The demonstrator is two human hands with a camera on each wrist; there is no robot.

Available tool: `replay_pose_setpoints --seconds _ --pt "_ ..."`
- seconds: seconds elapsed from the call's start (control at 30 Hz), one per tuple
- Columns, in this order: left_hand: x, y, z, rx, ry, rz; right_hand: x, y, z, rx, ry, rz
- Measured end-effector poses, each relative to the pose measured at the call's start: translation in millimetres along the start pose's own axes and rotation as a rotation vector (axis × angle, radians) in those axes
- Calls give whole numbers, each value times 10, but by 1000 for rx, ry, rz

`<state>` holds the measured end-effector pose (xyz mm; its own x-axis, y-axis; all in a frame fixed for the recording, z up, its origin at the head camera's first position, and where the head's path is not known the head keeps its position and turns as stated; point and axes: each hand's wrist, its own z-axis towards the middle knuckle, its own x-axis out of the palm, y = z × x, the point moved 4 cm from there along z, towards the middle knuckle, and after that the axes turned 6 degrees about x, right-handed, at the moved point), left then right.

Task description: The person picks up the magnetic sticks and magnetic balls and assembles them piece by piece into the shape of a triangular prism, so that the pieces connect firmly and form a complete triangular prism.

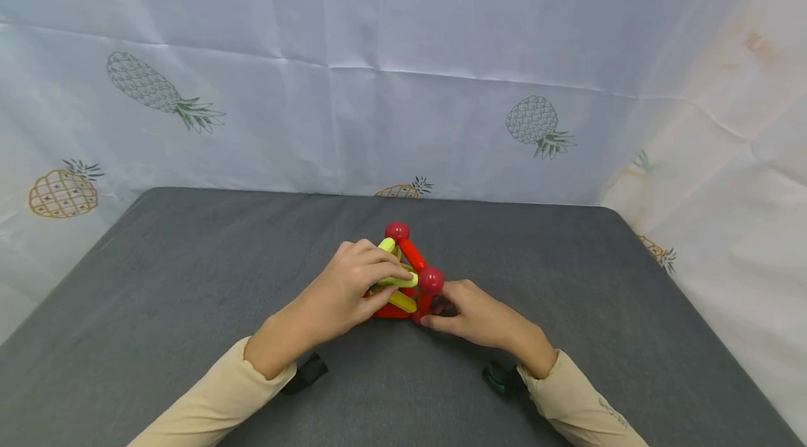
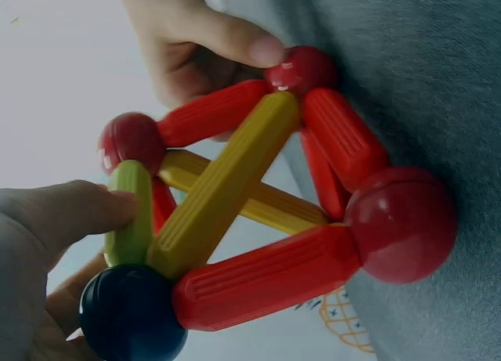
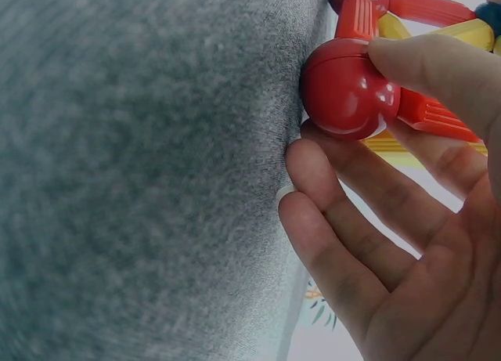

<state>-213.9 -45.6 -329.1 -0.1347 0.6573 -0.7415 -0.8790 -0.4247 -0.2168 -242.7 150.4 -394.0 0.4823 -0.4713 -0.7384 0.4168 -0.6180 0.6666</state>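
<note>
A frame of magnetic building rods and balls stands on the grey table [image 1: 221, 293]. Red rods [image 2: 266, 279] join red balls [image 2: 401, 224] along its edges, and a yellow rod [image 2: 227, 189] runs diagonally across one side. A dark blue ball [image 2: 133, 314] forms an upper corner. My left hand [image 1: 359, 282] pinches the yellow-green rod [image 2: 131, 208] on top between thumb and fingers. Low on the right, my right hand [image 1: 482, 312] holds a red ball [image 3: 350, 88] at the tabletop. Its other fingers spread beside the ball. In the head view, my left hand hides part of the frame.
Behind the table hangs a white curtain [image 1: 403, 125] printed with pineapples. Dark straps [image 1: 305, 373] lie at both wrists, below the beige sleeves [image 1: 221, 398]. The table's far edge runs along the curtain.
</note>
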Motion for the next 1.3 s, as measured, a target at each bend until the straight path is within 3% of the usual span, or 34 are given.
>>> replay_pose_setpoints --seconds 0.2,0.3,0.57,0.67,1.3 --pt "-17 5 -12 20 -10 19 6 10 8 -2 0 -11" --pt "-59 29 -19 5 17 12 7 8 9 0 3 -8" --pt "-257 191 -89 -216 232 -72 22 10 23 24 1 -13" --pt "-284 227 -111 -268 288 -110 21 4 18 38 -3 -19" --pt "-284 265 -158 -302 315 -202 -5 -51 -29 37 -4 -66"
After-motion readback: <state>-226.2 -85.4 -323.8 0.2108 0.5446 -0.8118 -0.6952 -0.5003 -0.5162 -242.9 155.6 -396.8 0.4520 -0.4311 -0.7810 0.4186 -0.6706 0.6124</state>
